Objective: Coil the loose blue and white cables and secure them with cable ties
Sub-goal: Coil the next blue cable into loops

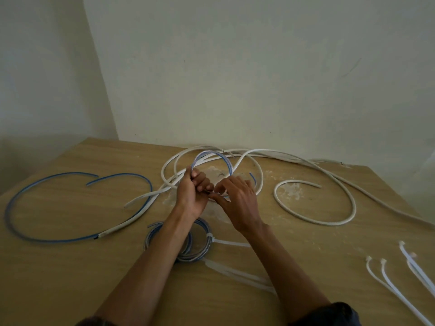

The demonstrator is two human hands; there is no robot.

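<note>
Blue-white cable arches above both grips, left hand clutching, right hand pinching it.

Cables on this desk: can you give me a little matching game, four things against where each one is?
Things
1. long blue cable
2. tied coil
3. spare cable ties
4. thin blue-and-white loop

Places
A. gripped by left hand and right hand
B. lying loose, far right
C. lying open, far left
D. beneath the left forearm

Pairs: 1-C, 2-D, 3-B, 4-A.
</note>
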